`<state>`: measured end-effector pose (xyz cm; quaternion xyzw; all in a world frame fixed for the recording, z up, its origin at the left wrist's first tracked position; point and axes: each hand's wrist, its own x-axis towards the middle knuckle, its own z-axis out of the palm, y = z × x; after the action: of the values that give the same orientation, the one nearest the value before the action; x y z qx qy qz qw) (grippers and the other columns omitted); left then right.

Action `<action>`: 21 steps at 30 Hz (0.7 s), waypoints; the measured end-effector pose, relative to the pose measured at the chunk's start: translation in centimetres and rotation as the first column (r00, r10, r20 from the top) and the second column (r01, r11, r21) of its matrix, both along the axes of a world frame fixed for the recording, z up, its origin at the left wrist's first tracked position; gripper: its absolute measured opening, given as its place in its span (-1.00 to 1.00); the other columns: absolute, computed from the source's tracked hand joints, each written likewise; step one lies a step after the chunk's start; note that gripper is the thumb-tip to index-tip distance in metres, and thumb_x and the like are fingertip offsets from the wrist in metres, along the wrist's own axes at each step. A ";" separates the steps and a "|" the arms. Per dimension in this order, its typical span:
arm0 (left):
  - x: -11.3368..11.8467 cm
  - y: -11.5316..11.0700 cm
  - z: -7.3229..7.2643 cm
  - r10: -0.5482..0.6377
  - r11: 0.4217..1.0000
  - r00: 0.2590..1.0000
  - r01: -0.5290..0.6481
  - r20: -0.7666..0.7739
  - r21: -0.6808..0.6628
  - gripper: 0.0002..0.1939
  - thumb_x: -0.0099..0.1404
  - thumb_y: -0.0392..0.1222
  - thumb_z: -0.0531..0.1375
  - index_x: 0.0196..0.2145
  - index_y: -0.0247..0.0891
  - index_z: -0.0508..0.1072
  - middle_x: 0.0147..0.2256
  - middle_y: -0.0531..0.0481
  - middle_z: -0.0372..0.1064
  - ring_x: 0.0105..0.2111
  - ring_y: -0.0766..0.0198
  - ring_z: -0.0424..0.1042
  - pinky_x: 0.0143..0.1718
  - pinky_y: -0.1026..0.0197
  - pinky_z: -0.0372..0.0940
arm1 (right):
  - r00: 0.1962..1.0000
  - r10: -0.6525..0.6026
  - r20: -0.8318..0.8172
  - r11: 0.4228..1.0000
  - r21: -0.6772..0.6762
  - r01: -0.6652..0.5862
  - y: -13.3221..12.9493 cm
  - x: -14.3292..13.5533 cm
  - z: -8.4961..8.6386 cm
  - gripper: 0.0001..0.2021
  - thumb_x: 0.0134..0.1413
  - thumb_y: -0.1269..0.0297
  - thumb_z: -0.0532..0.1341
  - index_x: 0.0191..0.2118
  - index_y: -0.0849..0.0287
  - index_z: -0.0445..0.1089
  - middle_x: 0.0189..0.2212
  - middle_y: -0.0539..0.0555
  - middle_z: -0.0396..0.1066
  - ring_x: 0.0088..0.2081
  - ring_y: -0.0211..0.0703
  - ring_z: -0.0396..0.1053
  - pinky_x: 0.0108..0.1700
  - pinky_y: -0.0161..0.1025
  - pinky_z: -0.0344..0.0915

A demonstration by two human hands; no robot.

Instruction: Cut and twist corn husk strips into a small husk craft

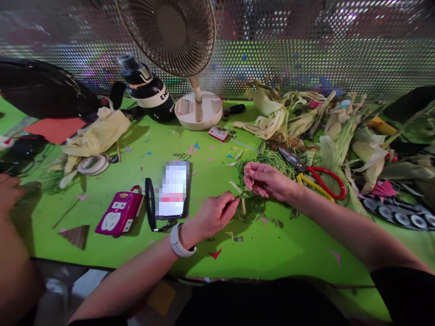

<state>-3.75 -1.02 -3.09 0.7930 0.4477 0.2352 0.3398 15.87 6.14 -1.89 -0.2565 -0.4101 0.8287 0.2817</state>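
In the head view, a person works with two bare hands above a bright green table. The left hand, which has a white watch on its wrist, is turned with its back toward the camera. Its fingers are curled, and the thumb and the forefinger are pressed together on the end of a small green bundle. This bundle, of thin green strips with some pale pieces, is located between the two hands, near the middle of the table. The right hand is just beside it, with the fingers bent inward and the thumb close to the forefinger; I cannot tell whether these fingertips also pinch a strip.

Behind the right hand lies a heap of green strands. The scissors, with one red and one yellow handle, rest near this heap, their blades pointing to the back. Dry pale husks are spread behind and to the right, and a black palette with round wells is at the right edge.

To the left of the left hand lie a phone with a lit screen and a magenta case. At the back stand a fan and, beside it, a dark bottle. At the left edge, part of another person's arm is visible.
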 end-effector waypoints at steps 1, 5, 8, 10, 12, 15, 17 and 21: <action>0.0 -0.1 0.1 0.014 1.000 1.000 -0.014 -0.017 0.010 -0.75 0.39 -0.14 -0.05 -0.43 -0.26 0.23 -0.63 0.16 0.12 -0.66 0.43 0.11 -0.61 0.32 0.01 | 1.000 0.000 -0.011 1.000 -0.006 0.000 0.0 0.0 0.0 -0.75 0.08 0.20 0.26 -0.40 0.20 0.17 -0.60 -0.12 0.37 -0.75 -0.48 0.13 -0.75 -0.50 -0.07; 0.1 -0.2 0.1 0.084 0.988 0.988 -0.066 -0.130 0.137 -0.69 0.32 0.06 0.05 -0.38 -0.26 0.23 -0.62 0.16 0.20 -0.67 0.41 0.16 -0.62 0.31 0.03 | 0.998 0.028 -0.060 0.999 -0.031 -0.029 -0.1 0.0 0.0 -0.77 0.12 0.24 0.24 -0.39 0.19 0.16 -0.65 -0.19 0.25 -0.78 -0.54 0.00 -0.70 -0.50 -0.06; 0.4 -0.2 0.0 0.056 0.977 0.982 -0.018 -0.178 0.211 -0.70 0.34 0.03 0.02 -0.39 -0.26 0.25 -0.60 0.12 0.25 -0.67 0.39 0.20 -0.62 0.29 0.02 | 0.996 0.059 -0.070 0.998 -0.021 -0.060 -0.2 0.0 -0.1 -0.78 0.14 0.25 0.22 -0.38 0.19 0.16 -0.64 -0.20 0.21 -0.77 -0.56 -0.03 -0.68 -0.51 -0.10; 0.5 -0.2 0.0 0.005 0.973 0.984 0.036 -0.176 0.228 -0.75 0.38 -0.08 -0.03 -0.39 -0.26 0.26 -0.59 0.09 0.27 -0.65 0.39 0.22 -0.61 0.28 0.03 | 0.995 0.071 -0.075 0.997 -0.011 -0.072 -0.2 0.0 -0.2 -0.79 0.15 0.25 0.21 -0.37 0.19 0.16 -0.64 -0.20 0.20 -0.77 -0.56 -0.03 -0.68 -0.51 -0.11; 0.5 -0.2 0.0 -0.007 0.969 0.983 0.052 -0.184 0.241 -0.76 0.39 -0.11 -0.03 -0.38 -0.27 0.27 -0.58 0.07 0.29 -0.63 0.37 0.24 -0.59 0.28 0.04 | 0.993 0.077 -0.085 0.997 -0.015 -0.078 -0.3 0.0 -0.1 -0.79 0.15 0.26 0.21 -0.37 0.20 0.16 -0.64 -0.20 0.20 -0.77 -0.56 -0.02 -0.68 -0.51 -0.11; 0.5 -0.2 0.1 0.044 0.966 0.973 0.017 -0.228 0.256 -0.73 0.37 -0.04 0.00 -0.38 -0.27 0.27 -0.57 0.05 0.30 -0.62 0.34 0.25 -0.58 0.26 0.04 | 0.993 0.081 -0.090 0.996 -0.030 -0.084 -0.4 0.0 0.1 -0.79 0.14 0.26 0.22 -0.38 0.20 0.16 -0.65 -0.20 0.20 -0.77 -0.56 -0.03 -0.68 -0.51 -0.11; 0.5 -0.2 0.1 0.042 0.967 0.972 0.019 -0.233 0.255 -0.72 0.37 -0.03 0.00 -0.39 -0.26 0.27 -0.57 0.06 0.30 -0.62 0.33 0.26 -0.57 0.26 0.05 | 0.993 0.081 -0.083 0.996 -0.040 -0.085 -0.5 -0.1 0.2 -0.78 0.13 0.25 0.23 -0.38 0.20 0.16 -0.65 -0.21 0.19 -0.77 -0.56 -0.05 -0.68 -0.52 -0.11; 0.8 -0.2 -0.1 -0.011 0.968 0.984 0.055 -0.178 0.243 -0.76 0.39 -0.14 -0.03 -0.39 -0.26 0.29 -0.55 0.04 0.32 -0.58 0.33 0.28 -0.54 0.25 0.08 | 0.994 0.073 -0.084 0.996 -0.051 -0.078 -0.6 -0.2 0.2 -0.78 0.12 0.24 0.23 -0.38 0.19 0.16 -0.65 -0.21 0.20 -0.77 -0.56 -0.06 -0.69 -0.51 -0.11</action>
<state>-2.97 -1.19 -3.16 0.8541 0.4297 0.2126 0.2017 15.70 5.52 -1.74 -0.2143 -0.3848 0.8594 0.2596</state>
